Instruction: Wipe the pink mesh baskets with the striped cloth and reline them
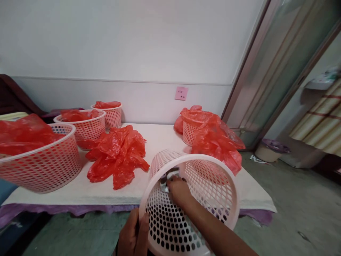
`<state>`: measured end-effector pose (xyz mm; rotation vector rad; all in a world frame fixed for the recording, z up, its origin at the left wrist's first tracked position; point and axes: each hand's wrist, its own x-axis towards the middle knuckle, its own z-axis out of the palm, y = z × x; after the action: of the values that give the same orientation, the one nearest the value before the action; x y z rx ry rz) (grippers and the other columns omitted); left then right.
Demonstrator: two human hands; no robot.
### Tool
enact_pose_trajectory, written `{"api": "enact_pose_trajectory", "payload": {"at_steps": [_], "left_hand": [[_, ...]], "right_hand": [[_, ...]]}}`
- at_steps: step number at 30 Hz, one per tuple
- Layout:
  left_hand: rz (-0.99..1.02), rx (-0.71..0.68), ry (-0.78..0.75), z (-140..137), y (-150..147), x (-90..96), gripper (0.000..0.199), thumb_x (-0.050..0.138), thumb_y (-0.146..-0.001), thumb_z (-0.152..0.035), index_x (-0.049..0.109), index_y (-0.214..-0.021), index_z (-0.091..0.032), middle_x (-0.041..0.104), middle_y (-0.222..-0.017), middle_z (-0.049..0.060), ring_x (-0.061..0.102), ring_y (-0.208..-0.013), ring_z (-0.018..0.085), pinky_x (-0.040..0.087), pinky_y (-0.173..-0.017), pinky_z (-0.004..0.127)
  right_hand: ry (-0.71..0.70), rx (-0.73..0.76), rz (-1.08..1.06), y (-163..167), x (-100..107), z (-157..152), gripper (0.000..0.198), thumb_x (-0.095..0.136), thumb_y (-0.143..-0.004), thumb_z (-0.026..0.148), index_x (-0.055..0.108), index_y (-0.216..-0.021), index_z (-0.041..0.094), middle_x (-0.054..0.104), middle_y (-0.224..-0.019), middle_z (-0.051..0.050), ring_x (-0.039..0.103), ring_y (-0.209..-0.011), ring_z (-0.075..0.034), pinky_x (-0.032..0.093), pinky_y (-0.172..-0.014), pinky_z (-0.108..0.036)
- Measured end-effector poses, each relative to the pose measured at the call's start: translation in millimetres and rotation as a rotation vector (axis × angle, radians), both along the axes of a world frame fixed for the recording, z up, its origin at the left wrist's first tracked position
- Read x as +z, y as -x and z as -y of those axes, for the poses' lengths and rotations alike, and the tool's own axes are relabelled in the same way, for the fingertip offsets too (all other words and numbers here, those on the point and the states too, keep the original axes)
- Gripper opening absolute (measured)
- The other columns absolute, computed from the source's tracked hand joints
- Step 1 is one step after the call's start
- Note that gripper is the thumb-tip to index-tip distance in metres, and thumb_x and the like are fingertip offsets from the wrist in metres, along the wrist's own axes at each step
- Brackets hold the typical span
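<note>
A pale pink plastic basket with a mesh wall (157, 174) is tipped towards me, its round mouth facing the camera. My left hand (133, 233) grips its rim at the lower left, thumb and fingers closed around the edge. Deep inside the basket is my right hand (179, 192), fingers bent against the inner wall near the bottom. A small white and grey piece (165, 183), perhaps cloth or paper, shows at those fingers; its exact kind cannot be made out. Just left of the basket, a heap of crumpled red plastic bags (119, 153) lies on the white-covered table (157, 133).
Several pink mesh baskets holding red bags stand at the left, the nearest a large basket (45, 170). Another basket (189, 133) at the right is draped with red bags (213, 138). A pink note (181, 93) is on the wall. A bin (270, 151) stands on the floor.
</note>
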<state>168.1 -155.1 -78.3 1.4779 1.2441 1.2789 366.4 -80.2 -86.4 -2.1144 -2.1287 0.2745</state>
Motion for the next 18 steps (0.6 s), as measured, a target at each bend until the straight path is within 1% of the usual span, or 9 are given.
{"api": "enact_pose_trajectory", "payload": {"at_steps": [2, 4, 6, 7, 9, 11, 13, 14, 18], "left_hand": [[-0.018, 0.013, 0.007, -2, 0, 1.3, 0.034, 0.051, -0.087, -0.051, 0.053, -0.069, -0.023, 0.048, -0.057, -0.005, 0.047, -0.058, 0.013, 0.038, -0.059, 0.023], [-0.053, 0.039, 0.028, -6, 2, 4.1, 0.035, 0.050, -0.087, -0.053, 0.052, -0.069, -0.023, 0.048, -0.057, -0.006, 0.046, -0.057, 0.013, 0.038, -0.057, 0.023], [-0.097, 0.059, 0.048, -13, 6, 6.6, 0.037, 0.049, -0.087, -0.055, 0.051, -0.068, -0.023, 0.048, -0.055, -0.006, 0.045, -0.055, 0.013, 0.037, -0.054, 0.022], [-0.112, 0.068, 0.052, -16, 9, 7.6, 0.038, 0.049, -0.086, -0.055, 0.050, -0.068, -0.023, 0.047, -0.055, -0.006, 0.045, -0.055, 0.013, 0.038, -0.053, 0.022], [-0.127, 0.083, 0.048, -23, 14, 9.8, 0.038, 0.049, -0.086, -0.056, 0.049, -0.067, -0.023, 0.046, -0.055, -0.006, 0.044, -0.054, 0.013, 0.037, -0.051, 0.022], [-0.128, 0.109, 0.032, -29, 18, 14.0, 0.039, 0.050, -0.085, -0.056, 0.047, -0.065, -0.023, 0.044, -0.054, -0.007, 0.041, -0.054, 0.012, 0.035, -0.050, 0.022], [-0.115, 0.121, 0.018, -34, 20, 21.0, 0.037, 0.052, -0.084, -0.054, 0.046, -0.065, -0.023, 0.044, -0.055, -0.007, 0.041, -0.055, 0.012, 0.034, -0.051, 0.022], [-0.097, 0.114, 0.013, -36, 20, 25.6, 0.036, 0.053, -0.085, -0.053, 0.047, -0.067, -0.023, 0.044, -0.057, -0.007, 0.041, -0.056, 0.012, 0.034, -0.052, 0.022], [-0.053, 0.074, -0.042, -48, 20, 46.9, 0.035, 0.055, -0.084, -0.051, 0.046, -0.067, -0.023, 0.041, -0.058, -0.008, 0.040, -0.056, 0.011, 0.034, -0.053, 0.022]], "right_hand": [[0.012, 0.035, -0.069, 6, 8, 10, 0.030, 0.054, -0.076, 0.011, 0.067, -0.102, 0.017, 0.068, -0.105, -0.010, 0.063, -0.092, -0.020, 0.045, -0.077, -0.029], [-0.003, 0.100, -0.167, 20, 19, 29, 0.028, 0.053, -0.077, 0.011, 0.066, -0.100, 0.021, 0.069, -0.099, -0.003, 0.063, -0.089, -0.015, 0.044, -0.075, -0.023], [-0.056, 0.211, -0.293, 36, 29, 54, 0.026, 0.052, -0.078, 0.011, 0.064, -0.099, 0.022, 0.068, -0.097, -0.001, 0.062, -0.089, -0.014, 0.044, -0.076, -0.021], [-0.085, 0.270, -0.325, 41, 32, 67, 0.027, 0.055, -0.079, 0.014, 0.064, -0.103, 0.023, 0.067, -0.102, -0.002, 0.062, -0.091, -0.015, 0.044, -0.077, -0.022], [-0.066, 0.330, -0.213, 44, 33, 90, 0.021, 0.061, -0.078, 0.021, 0.066, -0.098, 0.023, 0.067, -0.099, -0.004, 0.063, -0.082, -0.017, 0.044, -0.067, -0.024], [-0.077, 0.303, 0.015, 37, 30, 106, 0.011, 0.062, -0.079, 0.020, 0.068, -0.088, 0.021, 0.068, -0.089, -0.006, 0.063, -0.075, -0.018, 0.041, -0.058, -0.024], [-0.161, 0.266, 0.186, 25, 26, 116, 0.006, 0.063, -0.078, 0.017, 0.068, -0.079, 0.019, 0.067, -0.081, -0.007, 0.063, -0.074, -0.020, 0.039, -0.056, -0.025], [-0.217, 0.269, 0.226, 20, 25, 119, 0.004, 0.065, -0.077, 0.017, 0.068, -0.077, 0.020, 0.067, -0.080, -0.006, 0.063, -0.074, -0.020, 0.038, -0.056, -0.026], [-0.429, 0.286, 0.256, 18, 18, 124, 0.005, 0.067, -0.076, 0.023, 0.062, -0.075, 0.022, 0.062, -0.070, -0.002, 0.058, -0.062, -0.016, 0.035, -0.051, -0.026]]}}
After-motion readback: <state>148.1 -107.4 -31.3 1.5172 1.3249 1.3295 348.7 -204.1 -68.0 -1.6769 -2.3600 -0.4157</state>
